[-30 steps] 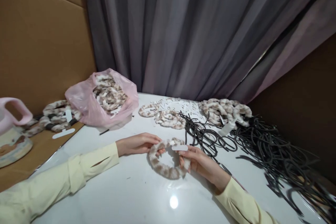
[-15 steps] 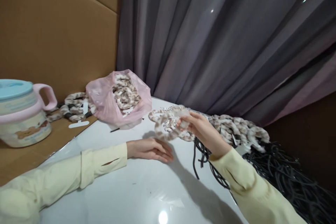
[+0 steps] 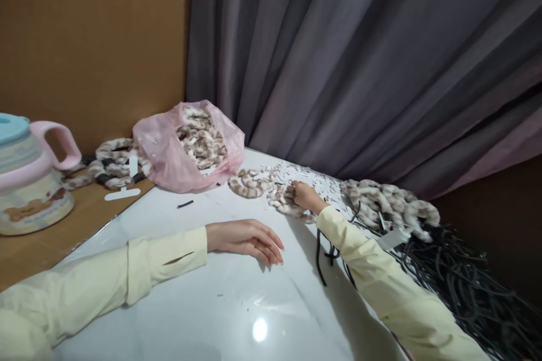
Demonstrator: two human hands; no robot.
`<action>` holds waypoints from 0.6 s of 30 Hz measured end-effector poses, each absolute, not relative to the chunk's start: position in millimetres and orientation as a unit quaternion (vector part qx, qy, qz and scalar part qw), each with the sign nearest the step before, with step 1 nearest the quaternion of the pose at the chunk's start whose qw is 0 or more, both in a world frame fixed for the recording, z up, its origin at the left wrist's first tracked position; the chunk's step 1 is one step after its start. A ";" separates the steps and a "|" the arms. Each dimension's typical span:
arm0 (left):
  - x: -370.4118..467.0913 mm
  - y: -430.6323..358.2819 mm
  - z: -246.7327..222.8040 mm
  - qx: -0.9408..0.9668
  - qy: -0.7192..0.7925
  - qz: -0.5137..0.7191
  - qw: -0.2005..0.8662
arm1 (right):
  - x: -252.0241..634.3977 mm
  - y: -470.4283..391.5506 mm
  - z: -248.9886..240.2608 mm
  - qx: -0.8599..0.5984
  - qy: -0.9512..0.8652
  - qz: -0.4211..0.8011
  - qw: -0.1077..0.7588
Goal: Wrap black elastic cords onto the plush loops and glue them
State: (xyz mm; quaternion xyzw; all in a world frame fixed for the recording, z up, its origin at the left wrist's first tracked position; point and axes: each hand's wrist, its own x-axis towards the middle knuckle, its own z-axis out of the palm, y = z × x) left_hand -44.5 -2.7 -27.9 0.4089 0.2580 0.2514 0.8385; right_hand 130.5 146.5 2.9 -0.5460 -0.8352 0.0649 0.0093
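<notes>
The left hand (image 3: 243, 238) lies over the counter (image 3: 203, 307), its fingers slack and empty. To the right of those fingers, past the right sleeve (image 3: 381, 287), I see a tangle of black cords (image 3: 461, 279). Farther off, the right hand (image 3: 309, 197) sits over a pile of furry rings (image 3: 282, 204); I can't tell whether its fingers pinch a ring or are loose. More furry rings (image 3: 245, 191) lie just left of those fingers, with the pink bag (image 3: 158, 152) farther left and the curtain (image 3: 317, 67) behind.
</notes>
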 end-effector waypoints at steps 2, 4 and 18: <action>-44.6 -2.9 -27.7 0.408 0.258 0.252 0.839 | 133.5 149.8 4.9 -0.535 -0.844 0.041 0.005; -44.6 -3.0 -28.2 0.408 0.256 0.251 0.840 | 134.3 149.6 10.7 -0.518 -0.855 0.026 0.011; -46.7 -5.8 -24.8 0.407 0.258 0.262 0.836 | 144.7 101.0 69.2 -0.501 -0.856 -0.040 0.120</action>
